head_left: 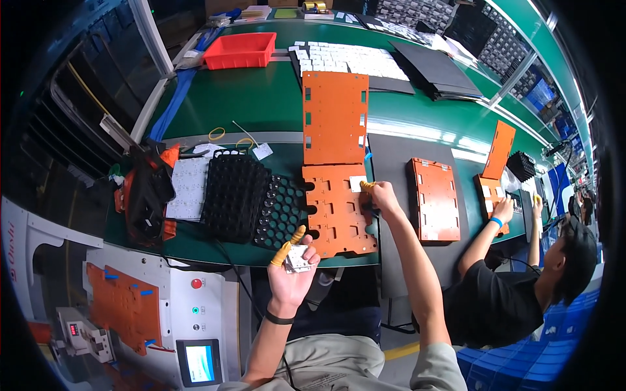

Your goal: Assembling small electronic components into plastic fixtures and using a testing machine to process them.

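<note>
An orange hinged fixture (339, 225) lies open in front of me, its lid (335, 117) raised away from me and its base full of cut-out pockets. My right hand (381, 195), with a yellow finger cot, pinches a small white square board (357, 184) at the upper right of that base. Whether the board is fully down in a pocket, I cannot tell. Palm up, my left hand (290, 277) holds a small stack of white square boards (299, 259) just off the near left corner. Yellow finger cots cover some of its fingers too.
Left of the fixture lie a black tray with round holes (283, 212), stacked black trays (233, 195) and a white sheet (187, 186). A closed orange fixture (435, 201) is on the right, beside a co-worker (502, 287). Farther back are a red bin (239, 50) and rows of white boards (352, 60).
</note>
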Action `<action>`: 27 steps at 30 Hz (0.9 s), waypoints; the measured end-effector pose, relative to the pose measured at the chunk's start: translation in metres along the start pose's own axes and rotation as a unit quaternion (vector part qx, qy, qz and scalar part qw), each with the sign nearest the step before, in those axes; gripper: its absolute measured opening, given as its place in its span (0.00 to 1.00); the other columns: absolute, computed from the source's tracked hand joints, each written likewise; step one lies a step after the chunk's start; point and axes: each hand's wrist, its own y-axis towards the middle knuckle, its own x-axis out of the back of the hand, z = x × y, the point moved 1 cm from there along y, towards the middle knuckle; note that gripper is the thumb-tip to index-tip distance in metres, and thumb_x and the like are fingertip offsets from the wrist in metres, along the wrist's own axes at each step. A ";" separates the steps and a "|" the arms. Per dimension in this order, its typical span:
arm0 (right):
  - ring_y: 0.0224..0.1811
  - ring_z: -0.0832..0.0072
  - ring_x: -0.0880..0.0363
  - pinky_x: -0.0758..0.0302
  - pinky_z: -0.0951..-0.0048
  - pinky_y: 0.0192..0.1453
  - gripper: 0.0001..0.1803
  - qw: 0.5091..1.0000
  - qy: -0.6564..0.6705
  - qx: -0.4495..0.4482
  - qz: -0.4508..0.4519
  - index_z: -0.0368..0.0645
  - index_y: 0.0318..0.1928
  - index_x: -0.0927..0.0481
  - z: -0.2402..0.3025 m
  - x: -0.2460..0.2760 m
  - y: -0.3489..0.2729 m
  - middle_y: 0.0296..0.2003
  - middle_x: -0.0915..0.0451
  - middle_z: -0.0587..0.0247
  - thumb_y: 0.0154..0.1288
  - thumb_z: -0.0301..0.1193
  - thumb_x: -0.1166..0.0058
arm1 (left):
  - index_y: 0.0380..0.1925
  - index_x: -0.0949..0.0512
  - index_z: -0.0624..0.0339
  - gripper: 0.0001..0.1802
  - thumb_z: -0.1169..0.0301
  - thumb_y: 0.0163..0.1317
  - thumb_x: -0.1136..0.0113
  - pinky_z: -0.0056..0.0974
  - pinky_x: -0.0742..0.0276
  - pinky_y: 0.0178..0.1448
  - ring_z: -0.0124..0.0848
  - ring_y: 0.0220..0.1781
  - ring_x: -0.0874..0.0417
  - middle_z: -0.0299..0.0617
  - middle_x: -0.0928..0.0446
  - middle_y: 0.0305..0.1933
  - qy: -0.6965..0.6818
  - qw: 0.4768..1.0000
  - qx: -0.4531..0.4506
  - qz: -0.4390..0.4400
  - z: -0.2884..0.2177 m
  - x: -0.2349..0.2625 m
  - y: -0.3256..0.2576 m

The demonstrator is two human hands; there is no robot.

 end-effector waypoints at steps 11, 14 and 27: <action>0.33 0.59 0.17 0.20 0.60 0.41 0.20 0.944 -0.139 0.298 -0.030 0.39 0.47 0.17 0.062 -0.039 -0.092 0.33 0.17 0.55 0.60 0.39 0.28 | 0.67 0.28 0.63 0.26 0.65 0.72 0.44 0.41 0.26 0.63 0.36 0.51 0.21 0.50 0.22 0.60 0.041 0.999 0.004 0.006 0.008 -0.012 0.012; 0.63 0.60 0.25 0.39 0.54 0.77 0.33 0.838 -0.248 0.423 0.241 0.40 0.58 0.19 0.100 -0.061 -0.174 0.54 0.22 0.55 0.52 0.37 0.23 | 0.59 0.23 0.59 0.18 0.62 0.77 0.47 0.40 0.20 0.59 0.32 0.51 0.17 0.42 0.19 0.56 0.169 0.982 0.068 -0.045 -0.002 -0.011 0.000; 0.55 0.59 0.17 0.16 0.61 0.62 0.33 0.893 -0.183 0.280 0.301 0.39 0.59 0.27 0.089 -0.094 -0.185 0.52 0.21 0.53 0.54 0.25 0.24 | 0.68 0.29 0.55 0.30 0.47 0.76 0.48 0.37 0.20 0.55 0.27 0.54 0.17 0.37 0.21 0.62 0.220 0.961 0.166 0.026 -0.047 0.005 -0.017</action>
